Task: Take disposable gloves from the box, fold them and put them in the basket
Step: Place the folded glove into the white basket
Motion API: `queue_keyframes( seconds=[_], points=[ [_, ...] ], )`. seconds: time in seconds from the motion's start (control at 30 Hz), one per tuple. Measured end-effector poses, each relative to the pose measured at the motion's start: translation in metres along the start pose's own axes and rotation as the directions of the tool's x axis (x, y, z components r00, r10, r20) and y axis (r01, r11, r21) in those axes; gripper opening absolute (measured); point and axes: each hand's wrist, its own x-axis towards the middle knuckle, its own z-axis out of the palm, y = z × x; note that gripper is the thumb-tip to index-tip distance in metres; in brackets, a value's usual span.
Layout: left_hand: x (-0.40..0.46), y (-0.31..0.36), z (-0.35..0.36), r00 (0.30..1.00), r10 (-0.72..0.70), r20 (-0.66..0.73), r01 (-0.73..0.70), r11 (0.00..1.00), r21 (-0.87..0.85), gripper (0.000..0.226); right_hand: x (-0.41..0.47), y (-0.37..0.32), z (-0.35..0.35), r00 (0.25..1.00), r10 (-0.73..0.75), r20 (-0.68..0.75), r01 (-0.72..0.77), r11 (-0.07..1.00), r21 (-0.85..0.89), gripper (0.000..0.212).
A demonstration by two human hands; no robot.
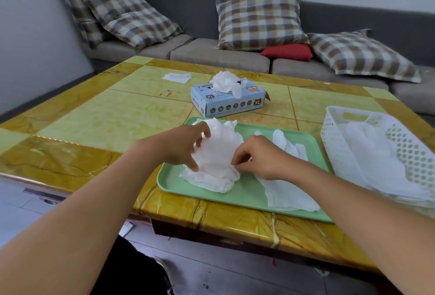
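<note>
Forearms: both reach in from the near edge, bare, meeting over the tray [244, 197].
Left hand [181, 146]: fingers curled, thumb and fingertips pinched on the left side of the glove [215, 160] — one fingertip pressed down near its lower left corner.
Right hand [257, 157]: fingers curled tight, pinching the glove's right edge at about mid-height.
Glove: white, thin, crumpled; partly lifted between the hands, its lower part lying on the tray's left half.
Handling, judged: very light and limp, no stiffness, likely clingy and a little slippery. Creases will not hold unless pressed flat. Best taken at edges or corners with fingertip pinches, as now, then smoothed against the tray before folding.
Second glove [286, 189]: flat on the tray's right half, partly under the right wrist, not yet folded.
Box [229, 99]: blue, marked XL, on the bench [94, 116] just behind the tray; a tuft of gloves [226, 84] stands out of its top slot.
Basket [376, 153]: white, perforated, on the bench just right of the tray; white gloves already lie inside.
Stage, judged: mid-fold on one glove — basket not yet approached with it.
Other: a small white sheet [176, 77] lies far back on the bench, well apart.
</note>
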Motion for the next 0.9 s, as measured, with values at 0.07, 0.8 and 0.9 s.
queue_keyframes(
  seconds=[0.07, 0.8, 0.9],
  points=[
    [0.001, -0.002, 0.0, 1.0, -0.005, -0.004, 0.005, 1.0, -0.015, 0.091, -0.001, 0.004, -0.01, 1.0, 0.018, -0.021, -0.016, 0.997, 0.076, 0.01],
    [0.026, 0.112, -0.008, 0.948, 0.198, -0.247, -0.316, 0.641, -0.7, 0.059, -0.047, -0.003, -0.129, 0.988, 0.151, 0.016, -0.057, 0.271, 0.961, 0.029],
    [0.033, 0.144, -0.006, 0.964, 0.063, -0.259, -0.263, 0.381, -0.887, 0.031, -0.061, 0.009, -0.134, 0.972, 0.231, 0.034, -0.092, 0.249, 0.964, 0.034]
  ],
)
